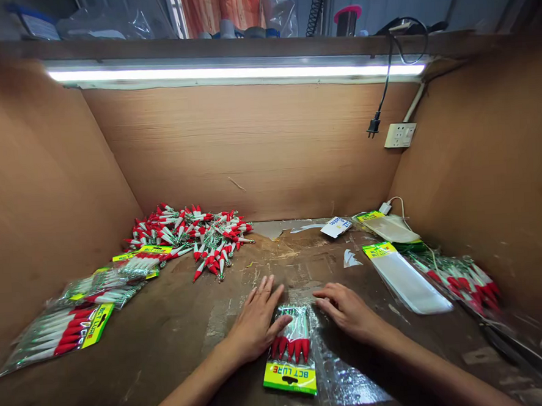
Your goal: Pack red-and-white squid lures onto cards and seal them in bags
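A clear packet of red and white lures (292, 346) with a yellow-green header card lies on the brown table (178, 331) in front of me. My left hand (256, 321) rests flat beside its left edge, fingers stretched out, thumb touching the packet. My right hand (346, 308) lies on the table just right of the packet's top, fingers curled down, pressing at the packet's upper corner. Neither hand lifts the packet.
A heap of loose red and white lures (194, 232) sits at the back left. Filled packets (63, 335) lie along the left. Empty bags (406, 277) and more filled packets (464, 283) lie at the right. Brown partition walls enclose the table; a socket (400, 135) is on the back wall.
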Demonstrator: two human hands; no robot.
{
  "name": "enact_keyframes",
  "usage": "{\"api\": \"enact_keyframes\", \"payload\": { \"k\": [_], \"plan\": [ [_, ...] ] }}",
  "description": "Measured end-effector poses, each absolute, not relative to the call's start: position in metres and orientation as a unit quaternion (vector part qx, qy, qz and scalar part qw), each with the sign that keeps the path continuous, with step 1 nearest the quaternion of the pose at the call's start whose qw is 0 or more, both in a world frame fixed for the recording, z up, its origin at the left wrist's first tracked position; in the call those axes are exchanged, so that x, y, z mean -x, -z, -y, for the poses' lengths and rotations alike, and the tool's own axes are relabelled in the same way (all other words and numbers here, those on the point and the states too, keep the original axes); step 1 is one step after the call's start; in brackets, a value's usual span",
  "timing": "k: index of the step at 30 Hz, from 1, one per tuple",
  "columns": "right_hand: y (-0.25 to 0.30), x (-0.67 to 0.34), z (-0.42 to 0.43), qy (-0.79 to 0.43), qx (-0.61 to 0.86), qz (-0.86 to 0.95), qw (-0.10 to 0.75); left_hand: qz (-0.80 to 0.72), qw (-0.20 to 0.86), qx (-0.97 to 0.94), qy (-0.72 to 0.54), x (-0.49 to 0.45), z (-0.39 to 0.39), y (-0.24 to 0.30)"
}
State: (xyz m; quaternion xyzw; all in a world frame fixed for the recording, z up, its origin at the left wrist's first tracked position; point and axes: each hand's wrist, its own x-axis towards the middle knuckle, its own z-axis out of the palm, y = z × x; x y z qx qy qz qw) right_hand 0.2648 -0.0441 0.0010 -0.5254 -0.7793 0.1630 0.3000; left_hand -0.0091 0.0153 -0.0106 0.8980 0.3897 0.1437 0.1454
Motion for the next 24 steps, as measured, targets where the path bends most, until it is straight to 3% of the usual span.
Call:
{"api": "enact_keyframes", "payload": {
  "k": [4,10,14,18,21,24],
  "plan": [
    [0.008,-0.247,0.023,-0.270,0.537,0.730,0.325,-0.358,0.217,-0.887,-0.195,-0.001,-0.015,0.007],
    [0.007,-0.244,0.019,-0.577,0.464,0.535,0.406,-0.356,0.433,-0.757,-0.336,-0.008,-0.007,-0.002],
    [0.002,-0.245,0.025,-0.584,0.433,0.543,0.419,-0.326,0.590,-0.635,-0.376,-0.014,-0.010,-0.002],
    [0.004,-0.239,0.029,-0.558,0.436,0.536,0.460,-0.266,0.731,-0.533,-0.333,-0.021,-0.004,-0.001],
    [0.007,-0.239,0.028,-0.553,0.442,0.534,0.462,-0.273,0.729,-0.554,-0.294,-0.018,-0.005,-0.004],
    [0.006,-0.255,0.021,-0.494,0.485,0.548,0.470,-0.361,0.584,-0.646,-0.335,0.009,-0.022,-0.018]
  ]
}}
